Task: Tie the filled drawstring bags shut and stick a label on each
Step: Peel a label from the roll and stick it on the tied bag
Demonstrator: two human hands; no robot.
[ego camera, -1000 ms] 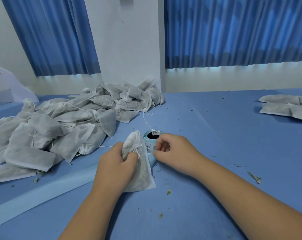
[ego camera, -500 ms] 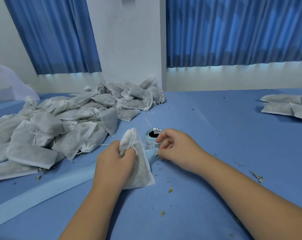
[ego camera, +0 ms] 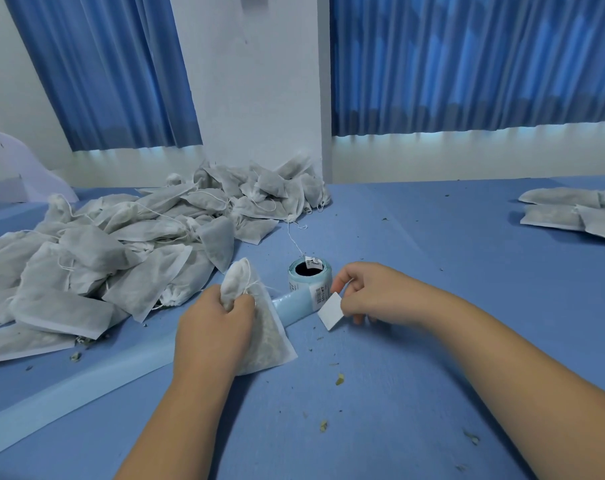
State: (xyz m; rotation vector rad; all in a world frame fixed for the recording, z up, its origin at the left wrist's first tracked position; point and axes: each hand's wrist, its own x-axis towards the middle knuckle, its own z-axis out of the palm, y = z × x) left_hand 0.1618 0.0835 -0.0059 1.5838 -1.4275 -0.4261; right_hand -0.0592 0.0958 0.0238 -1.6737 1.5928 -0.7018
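Now on blue table (ego camera: 432,375) w/ crumbs, left hand (ego camera: 212,327) grips bag (ego camera: 266,337), right hand (ego camera: 373,292) pinches label (ego camera: 331,310).

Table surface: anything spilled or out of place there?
Yes. Small greenish crumbs lie scattered over the blue table, likely filling spilled from the bags. A long strip of empty label backing trails from the label roll across the table's left side.

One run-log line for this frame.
left hand: grips tied bag at neck | right hand: pinches peeled label | label roll: upright
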